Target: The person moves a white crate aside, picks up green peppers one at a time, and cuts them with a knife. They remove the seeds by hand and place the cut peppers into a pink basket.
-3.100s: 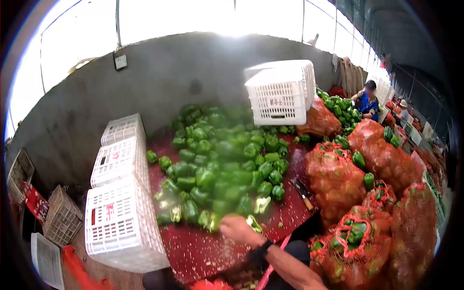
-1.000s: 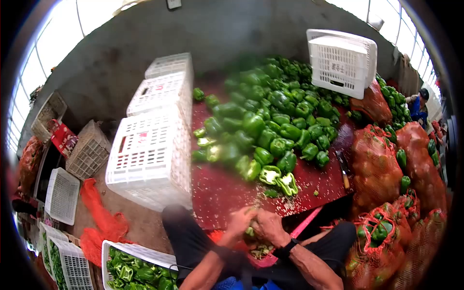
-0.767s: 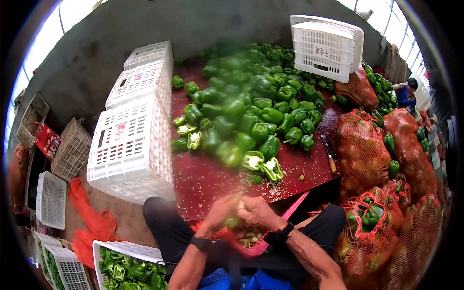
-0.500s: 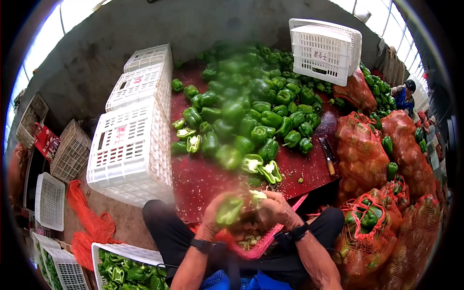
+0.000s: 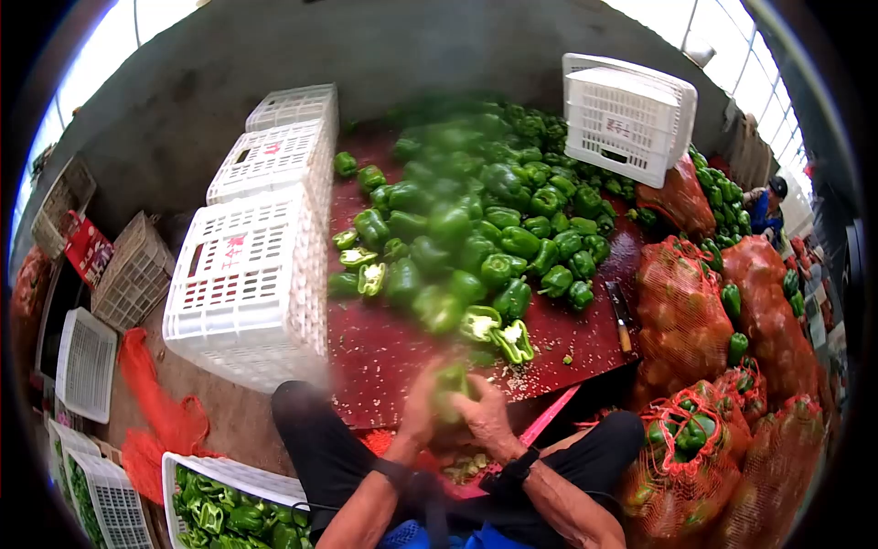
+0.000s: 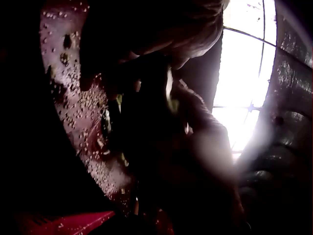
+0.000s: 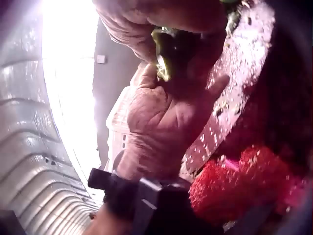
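Both hands meet over the lap in the head view, close in front of the red board (image 5: pixel 384 366). My left hand (image 5: pixel 417 407) grips a green bell pepper (image 5: pixel 450 388), blurred in this view. From the other side my right hand (image 5: pixel 489 419) holds the same pepper, thumb and fingers against it. The right wrist view shows the pepper's pale cut edge (image 7: pixel 163 68) between the two hands. Much of the left wrist view is dark. Cut pepper halves (image 5: pixel 514 342) lie at the board's near edge, before a large heap of whole green peppers (image 5: pixel 521 242).
A knife (image 5: pixel 620 316) lies at the board's right edge, beside full red mesh sacks (image 5: pixel 681 311). White crates (image 5: pixel 242 274) line the left side. A crate of cut peppers (image 5: pixel 169 489) stands low left; pepper scraps (image 5: pixel 466 468) lie below the hands.
Earlier the right hand reached to the board; then both hands came together over the lap. Half a second ago they were apart, each with a cut pepper piece; now they meet at one pepper.
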`<control>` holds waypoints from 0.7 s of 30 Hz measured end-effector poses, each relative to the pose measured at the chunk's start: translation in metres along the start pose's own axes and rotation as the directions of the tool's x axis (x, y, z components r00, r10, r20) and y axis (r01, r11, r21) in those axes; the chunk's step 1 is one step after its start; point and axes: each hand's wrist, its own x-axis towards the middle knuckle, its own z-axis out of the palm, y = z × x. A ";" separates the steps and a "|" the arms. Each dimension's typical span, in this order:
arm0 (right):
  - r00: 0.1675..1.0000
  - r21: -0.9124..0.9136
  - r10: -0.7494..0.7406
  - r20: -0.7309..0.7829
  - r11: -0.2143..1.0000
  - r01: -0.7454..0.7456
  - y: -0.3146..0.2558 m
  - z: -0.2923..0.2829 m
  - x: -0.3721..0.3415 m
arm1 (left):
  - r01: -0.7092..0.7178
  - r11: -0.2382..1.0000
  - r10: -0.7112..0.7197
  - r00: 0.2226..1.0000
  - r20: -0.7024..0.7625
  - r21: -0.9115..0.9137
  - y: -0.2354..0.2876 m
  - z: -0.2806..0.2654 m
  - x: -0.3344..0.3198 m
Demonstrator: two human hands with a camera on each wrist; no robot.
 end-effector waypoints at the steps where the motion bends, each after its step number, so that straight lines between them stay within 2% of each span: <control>1: 0.985 -0.102 -0.169 -0.033 0.981 0.165 -0.004 0.001 0.004 | -0.050 0.993 0.053 0.998 -0.026 0.110 0.009 0.005 0.002; 2: 0.924 -0.405 -0.381 -0.030 0.850 0.337 -0.006 0.000 0.012 | 0.023 0.995 -0.006 0.985 -0.174 0.095 0.018 0.005 -0.008; 3: 0.822 -0.656 -0.569 0.041 0.605 0.452 -0.005 -0.002 0.018 | -0.054 0.966 0.107 0.974 -0.200 0.255 0.000 -0.014 -0.002; 4: 0.764 -0.692 -0.642 0.064 0.524 0.497 0.000 0.000 0.026 | -0.120 0.903 0.223 0.952 -0.211 0.413 -0.008 -0.028 0.005; 5: 0.671 -0.775 -0.737 0.080 0.377 0.507 0.020 0.001 0.040 | -0.051 0.940 0.158 0.941 -0.298 0.337 -0.020 -0.040 0.006; 6: 0.746 -0.837 -0.641 0.183 0.296 0.460 0.047 0.001 0.054 | 0.007 0.969 0.091 0.920 -0.382 0.249 -0.008 -0.035 0.003; 7: 0.807 -0.882 -0.524 0.272 0.198 0.426 0.068 -0.002 0.060 | -0.074 0.992 0.105 0.936 -0.337 0.104 -0.024 -0.044 0.006; 9: 0.847 -0.920 -0.458 0.271 0.137 0.369 0.085 -0.008 0.067 | -0.144 0.916 0.230 0.953 -0.195 0.374 -0.020 -0.038 0.003; 11: 0.802 -0.852 -0.532 0.273 0.254 0.458 0.059 -0.008 0.075 | -0.046 0.914 0.197 0.919 -0.342 0.404 -0.024 -0.032 0.007; 12: 0.869 -0.657 -0.465 0.168 0.605 0.450 0.048 -0.002 0.073 | -0.085 0.859 0.274 0.910 -0.311 0.505 0.006 -0.014 -0.006; 13: 0.936 -0.374 -0.339 0.097 0.859 0.350 0.033 0.005 0.069 | -0.073 0.965 0.156 0.933 -0.325 0.253 -0.005 -0.015 -0.001; 14: 0.964 -0.349 -0.211 0.164 0.901 0.257 0.008 0.015 0.062 | -0.140 0.988 0.155 0.939 -0.308 0.071 -0.028 -0.022 0.011; 15: 0.971 -0.340 -0.083 0.223 0.927 0.158 -0.015 0.021 0.057 | -0.061 0.997 0.044 0.960 -0.278 -0.054 -0.013 -0.015 0.007; 16: 0.925 -0.372 -0.126 0.359 0.890 0.265 -0.024 0.026 0.056 | -0.093 0.984 0.046 0.958 -0.283 -0.155 0.015 -0.002 -0.002; 17: 0.893 -0.315 -0.115 0.436 0.909 0.272 -0.023 0.029 0.058 | -0.121 0.960 0.046 0.958 -0.283 -0.252 0.040 0.005 -0.010; 19: 0.867 -0.240 -0.201 0.457 0.910 0.338 -0.049 0.053 0.045 | -0.201 0.909 0.072 0.939 -0.337 -0.365 0.070 -0.001 -0.018; 21: 0.846 -0.054 -0.227 0.481 0.956 0.288 -0.078 0.074 0.035 | -0.279 0.872 0.112 0.913 -0.392 -0.402 0.127 -0.005 -0.041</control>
